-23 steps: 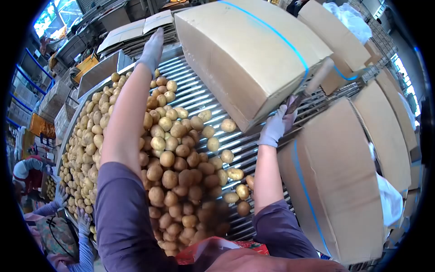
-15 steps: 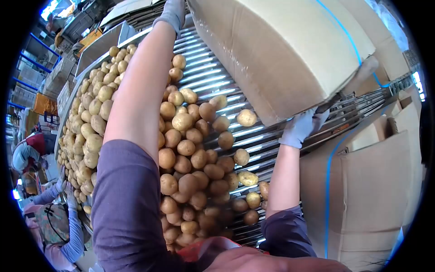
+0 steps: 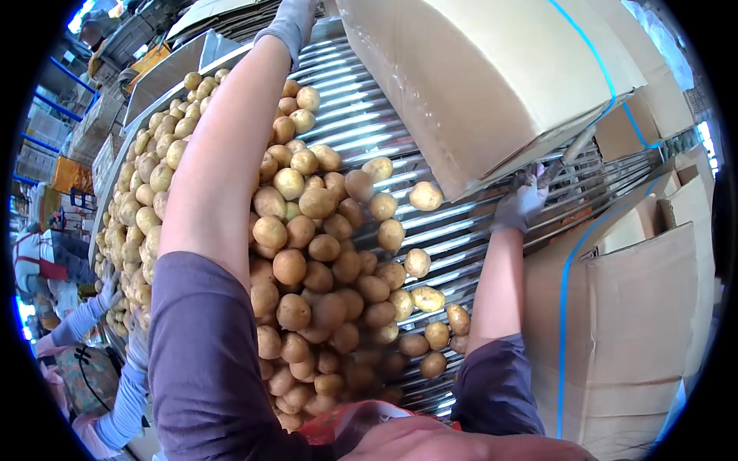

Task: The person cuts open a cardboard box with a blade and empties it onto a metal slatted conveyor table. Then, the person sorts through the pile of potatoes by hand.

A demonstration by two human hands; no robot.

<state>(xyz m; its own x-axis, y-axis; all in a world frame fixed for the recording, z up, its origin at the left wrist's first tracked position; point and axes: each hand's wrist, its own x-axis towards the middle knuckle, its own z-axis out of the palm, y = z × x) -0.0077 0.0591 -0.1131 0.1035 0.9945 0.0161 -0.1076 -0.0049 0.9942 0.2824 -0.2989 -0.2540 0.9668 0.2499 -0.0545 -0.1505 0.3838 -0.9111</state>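
My left hand, in a grey glove, reaches to the top edge beside the far end of a large cardboard box; its fingertips are out of view. The box sits tilted on a metal roller bed. Just below the box's near corner, my right hand, gloved too, has curled fingers around something dark that I cannot make out. Many potatoes lie heaped on the rollers between my arms, with a few loose ones near the box.
An open cardboard box with a blue strap stands at the right. More potatoes fill the left side. At lower left another person's gloved hand rests near them. Flattened cardboard and a grey bin are at the upper left.
The view has shifted, bringing the box farther right in the frame. My left hand has gone from stretched beside the box to the top edge. My right hand has dropped slightly from the box's edge.
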